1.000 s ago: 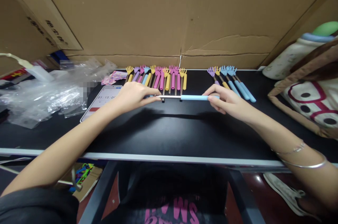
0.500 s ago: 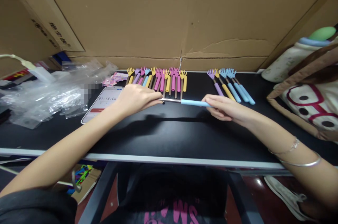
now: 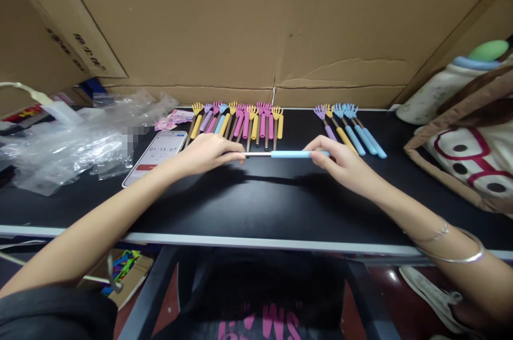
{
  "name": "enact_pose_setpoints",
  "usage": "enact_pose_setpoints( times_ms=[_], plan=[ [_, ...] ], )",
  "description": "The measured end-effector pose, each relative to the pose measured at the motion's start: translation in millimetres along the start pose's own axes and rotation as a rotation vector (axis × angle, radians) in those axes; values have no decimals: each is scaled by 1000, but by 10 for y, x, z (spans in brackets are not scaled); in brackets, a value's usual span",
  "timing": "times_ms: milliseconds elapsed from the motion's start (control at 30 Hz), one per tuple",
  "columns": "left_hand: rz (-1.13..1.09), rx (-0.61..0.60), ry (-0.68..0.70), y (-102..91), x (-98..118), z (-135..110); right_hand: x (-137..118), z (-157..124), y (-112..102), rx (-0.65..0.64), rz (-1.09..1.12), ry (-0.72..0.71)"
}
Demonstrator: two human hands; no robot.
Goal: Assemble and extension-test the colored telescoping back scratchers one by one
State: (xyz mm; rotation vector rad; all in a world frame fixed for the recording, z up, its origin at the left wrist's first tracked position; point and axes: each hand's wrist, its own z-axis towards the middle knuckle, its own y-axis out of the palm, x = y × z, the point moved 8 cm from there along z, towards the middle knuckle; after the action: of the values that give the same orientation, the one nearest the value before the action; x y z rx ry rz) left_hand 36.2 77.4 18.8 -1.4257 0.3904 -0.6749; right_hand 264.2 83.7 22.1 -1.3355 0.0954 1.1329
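A back scratcher (image 3: 290,154) with a light blue handle and a thin metal rod lies level between my two hands, above the black table. My left hand (image 3: 212,153) pinches the rod end; any claw head there is hidden by the fingers. The far end of the blue sleeve is gripped by my right hand (image 3: 332,155). Behind them lies a row of pink, yellow, purple and blue claw heads on rods (image 3: 251,114), with loose coloured sleeves (image 3: 279,127) among them. To the right rest several back scratchers (image 3: 355,129) with sleeves on their rods.
Clear plastic bags (image 3: 76,142) are heaped at the left, beside a phone (image 3: 140,163) showing a timer. A cloth bag (image 3: 476,163) and a white bottle (image 3: 433,86) stand at the right. A cardboard wall (image 3: 240,24) closes off the back of the table (image 3: 260,211).
My right hand has shifted its hold on the blue sleeve, with thumb and fingers now closed over its end. The scratcher has moved slightly left and lies more level.
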Motion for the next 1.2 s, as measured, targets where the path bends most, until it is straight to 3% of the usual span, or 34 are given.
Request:
enact_pose_setpoints(
  times_ms=[233,533,733,900,1033,1200],
  plan=[
    [-169,-80,-26,43,-16,8,-84,-9,-38,68,-155,-57],
    [176,97,-29,-34,-8,-27,-11,3,-12,35,35,-38],
    [311,183,35,-81,88,-55,205,-24,205,-192,409,204],
    [381,304,161,-118,217,-93,306,-85,366,-367,585,375],
    [430,347,190,-116,241,-98,296,-48,352,-326,577,337],
    [420,283,156,-57,180,-67,267,-16,298,-235,453,241]
  ],
)
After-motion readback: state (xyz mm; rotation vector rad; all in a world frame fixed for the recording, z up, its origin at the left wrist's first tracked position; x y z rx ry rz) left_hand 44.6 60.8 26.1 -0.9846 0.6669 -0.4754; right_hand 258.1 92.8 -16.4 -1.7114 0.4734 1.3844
